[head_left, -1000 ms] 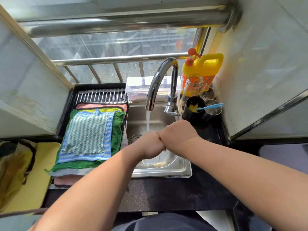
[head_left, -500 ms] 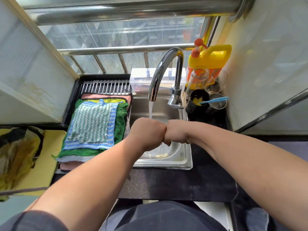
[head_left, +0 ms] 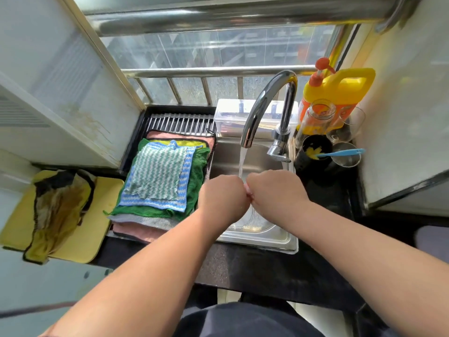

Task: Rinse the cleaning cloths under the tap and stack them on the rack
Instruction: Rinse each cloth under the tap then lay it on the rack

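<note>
My left hand [head_left: 222, 198] and my right hand [head_left: 274, 190] are fists, knuckle to knuckle over the steel sink [head_left: 262, 237]. Water runs from the curved tap [head_left: 264, 98] onto them. A sliver of pink cloth [head_left: 249, 190] shows between the fists; the rest of it is hidden inside both hands. To the left, a stack of folded cloths [head_left: 158, 176] lies on the ribbed rack [head_left: 179, 121], a green-and-white one on top, then blue, green, grey and pink.
A crumpled yellow-brown cloth [head_left: 58, 210] lies on a yellow board [head_left: 97, 229] at far left. Behind the sink stands a clear plastic box [head_left: 230, 115]. A yellow detergent bottle [head_left: 340, 86], glasses and a dark cup [head_left: 313, 152] crowd the right corner.
My fists have stayed pressed together under the running water, twisting slightly. A bit of pink cloth now shows between them. The stack on the rack is unchanged.
</note>
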